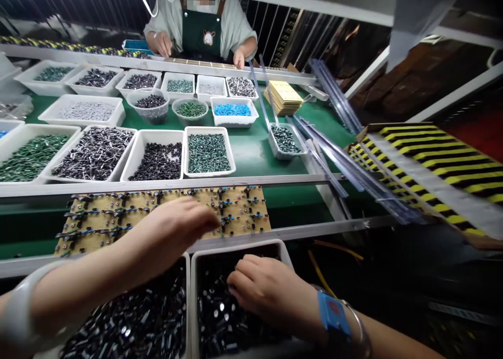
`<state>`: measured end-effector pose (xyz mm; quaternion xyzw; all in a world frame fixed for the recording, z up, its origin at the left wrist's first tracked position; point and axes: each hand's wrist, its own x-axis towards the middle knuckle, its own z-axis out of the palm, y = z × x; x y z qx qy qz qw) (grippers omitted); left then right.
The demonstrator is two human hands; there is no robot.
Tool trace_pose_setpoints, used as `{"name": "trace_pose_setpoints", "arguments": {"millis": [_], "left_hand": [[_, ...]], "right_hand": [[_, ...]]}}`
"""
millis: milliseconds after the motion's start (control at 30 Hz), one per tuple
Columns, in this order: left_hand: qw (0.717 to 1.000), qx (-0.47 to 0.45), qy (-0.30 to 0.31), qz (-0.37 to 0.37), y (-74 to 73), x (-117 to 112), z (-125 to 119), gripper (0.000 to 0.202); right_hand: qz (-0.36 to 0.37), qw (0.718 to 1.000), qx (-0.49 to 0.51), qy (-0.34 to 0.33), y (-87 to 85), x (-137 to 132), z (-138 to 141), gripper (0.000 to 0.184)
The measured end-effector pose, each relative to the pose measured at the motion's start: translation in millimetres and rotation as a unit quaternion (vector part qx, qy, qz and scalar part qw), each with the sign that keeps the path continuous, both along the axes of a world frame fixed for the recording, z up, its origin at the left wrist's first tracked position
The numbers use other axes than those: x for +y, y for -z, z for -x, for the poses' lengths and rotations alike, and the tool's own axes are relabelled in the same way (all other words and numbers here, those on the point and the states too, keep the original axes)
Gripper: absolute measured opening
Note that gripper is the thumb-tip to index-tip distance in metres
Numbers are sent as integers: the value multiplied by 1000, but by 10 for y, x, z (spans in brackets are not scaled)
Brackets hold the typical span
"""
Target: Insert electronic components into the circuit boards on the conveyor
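Observation:
A tan circuit board panel (257, 208), set with rows of small black, blue and green components, lies on the rail in front of me. Over its right half hangs my left hand (183, 225), fingers bent down and closed, their tips hidden behind the hand. My right hand (264, 285) reaches into the right white bin (243, 245), just above dark cylindrical capacitors (216, 312). Its fingers are curled together, and whatever they pinch is hidden. Beside it, the left white bin (188, 301) holds similar dark cylinders, partly covered by my left forearm.
White trays of sorted components (208, 152) stand in rows on the green table beyond the rail. Yellow boards (283, 96) are stacked at the back right. Clear plastic tubes (346, 160) lean near a striped box (440, 165). A co-worker (202, 34) sits opposite.

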<state>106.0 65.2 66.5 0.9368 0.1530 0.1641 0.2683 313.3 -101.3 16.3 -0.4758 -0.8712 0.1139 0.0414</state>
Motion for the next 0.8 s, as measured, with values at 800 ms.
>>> {"name": "trace_pose_setpoints", "arguments": {"millis": [800], "left_hand": [[986, 88, -40, -138, 202, 632, -984, 15]], "right_hand": [[-32, 973, 225, 30, 25, -82, -93, 30]]}}
